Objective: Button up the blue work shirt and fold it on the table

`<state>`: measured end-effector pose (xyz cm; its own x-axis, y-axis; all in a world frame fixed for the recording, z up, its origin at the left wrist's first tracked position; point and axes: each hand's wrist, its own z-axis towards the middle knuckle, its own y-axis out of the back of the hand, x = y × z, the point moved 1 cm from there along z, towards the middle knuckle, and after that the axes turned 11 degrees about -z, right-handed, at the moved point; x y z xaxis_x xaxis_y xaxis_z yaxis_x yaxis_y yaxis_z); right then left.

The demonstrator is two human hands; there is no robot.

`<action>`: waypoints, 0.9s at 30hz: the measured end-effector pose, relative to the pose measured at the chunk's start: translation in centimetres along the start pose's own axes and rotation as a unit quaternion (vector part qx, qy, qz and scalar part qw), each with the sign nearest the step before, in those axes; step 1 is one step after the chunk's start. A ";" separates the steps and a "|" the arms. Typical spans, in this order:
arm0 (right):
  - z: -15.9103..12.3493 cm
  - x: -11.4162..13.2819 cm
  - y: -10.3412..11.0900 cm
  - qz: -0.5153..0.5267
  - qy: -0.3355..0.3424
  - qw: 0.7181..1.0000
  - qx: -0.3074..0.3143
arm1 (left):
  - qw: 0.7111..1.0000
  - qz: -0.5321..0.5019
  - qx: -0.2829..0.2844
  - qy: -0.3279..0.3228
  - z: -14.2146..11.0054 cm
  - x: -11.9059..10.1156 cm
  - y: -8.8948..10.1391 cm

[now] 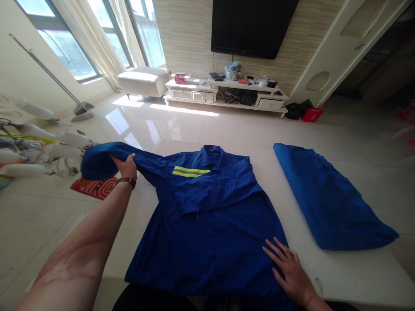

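A blue work jacket (220,224) with a collar and a yellow-green reflective strip lies spread out, collar away from me. One of its sleeves is folded across the chest. My left hand (125,166) grips the other sleeve (145,162), stretched out to the left, its cuff end drooping past my fingers. On the jacket's lower right part rests my right hand (288,268), flat with fingers spread. To the right lies a folded blue garment (330,198) on the white table (363,276).
A red printed paper item (94,188) lies under the hanging sleeve end. At the left stands a lamp-like fixture with several white shades (68,138). Farther off are a white TV cabinet (223,93), a padded stool (144,80) and a red bag (313,113).
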<state>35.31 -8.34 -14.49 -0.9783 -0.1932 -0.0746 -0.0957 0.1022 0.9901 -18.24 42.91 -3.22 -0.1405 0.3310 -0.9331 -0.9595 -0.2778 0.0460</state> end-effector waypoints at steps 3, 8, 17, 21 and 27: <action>0.1 0.0 0.2 0.003 -0.001 1.000 0.000 | 0.993 0.052 -0.036 -0.105 -1.6 -3.7 -4.3; 0.3 0.1 0.4 0.003 0.000 1.000 -0.008 | 0.864 0.229 0.403 -0.197 -12.0 -6.4 -11.9; 0.5 0.2 0.2 0.037 -0.008 0.999 -0.023 | 0.790 0.314 0.510 -0.133 -20.8 -2.5 -10.4; 0.5 0.3 0.3 0.047 -0.012 0.998 -0.030 | 0.777 0.284 0.544 -0.143 -18.7 -3.1 -9.2; 0.6 0.3 0.3 0.047 -0.007 0.998 -0.028 | 0.838 0.363 0.404 -0.059 -13.0 -1.4 -8.9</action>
<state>34.90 -7.82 -14.30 -0.9851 -0.1709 0.0182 0.0072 0.0649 0.9979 -6.30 33.24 -6.95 -0.7361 0.4392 -0.5150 -0.4561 0.2404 0.8569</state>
